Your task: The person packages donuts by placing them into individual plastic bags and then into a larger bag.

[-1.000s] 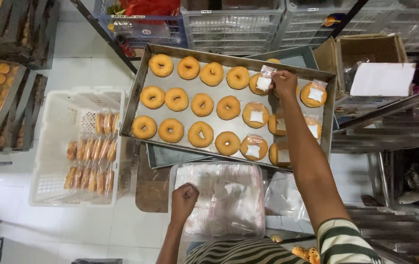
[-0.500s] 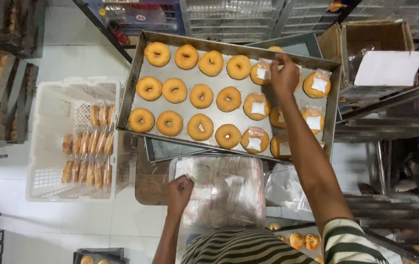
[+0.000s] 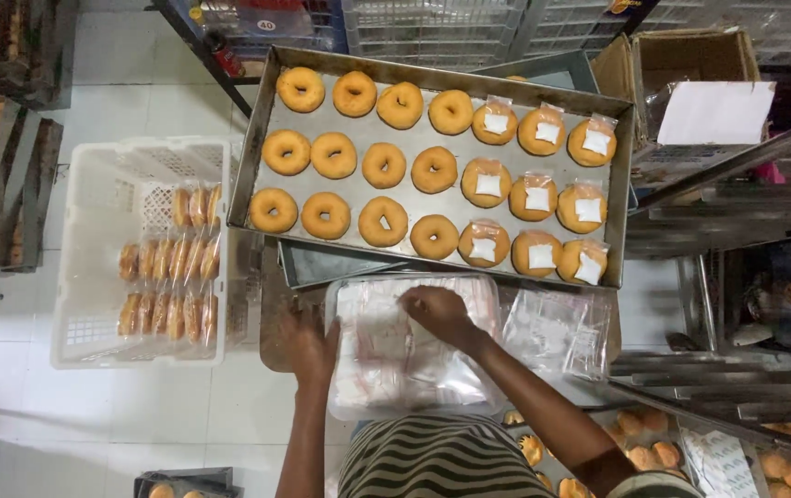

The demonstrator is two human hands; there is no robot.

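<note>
White glossy floor tiles (image 3: 137,415) are showing beneath the work area, with wire racks standing at the far edge. Directly ahead of both hands, a rectangular metal tray (image 3: 257,138) with raised, dull grey walls is lying across the stand. It is carrying three rows of round, golden-brown ring doughnuts (image 3: 383,165); those on the left-hand side are lying bare, while the wrapped doughnuts (image 3: 537,197) beyond the right hand are sitting in clear film with white square labels.

Just below the tray, a stack of clear plastic bags (image 3: 386,369), thin, glossy and crinkled, is lying flat. The right hand (image 3: 439,312) is resting palm-down on the upper part of this stack, fingers curled onto the top sheet; whether it is pinching a bag cannot be told. The left hand (image 3: 307,338) is lying just beside the stack's left edge, fingers spread loosely on the brown board, gripping nothing.

Well to the left of the left hand, a white perforated plastic crate (image 3: 91,277) is holding bagged doughnuts (image 3: 166,288) standing on edge in rows. To the right of the right hand, loose transparent film (image 3: 561,332) is lying rumpled. Farther ahead on the right, an open brown cardboard box (image 3: 690,55) is holding a white sheet (image 3: 716,112).
</note>
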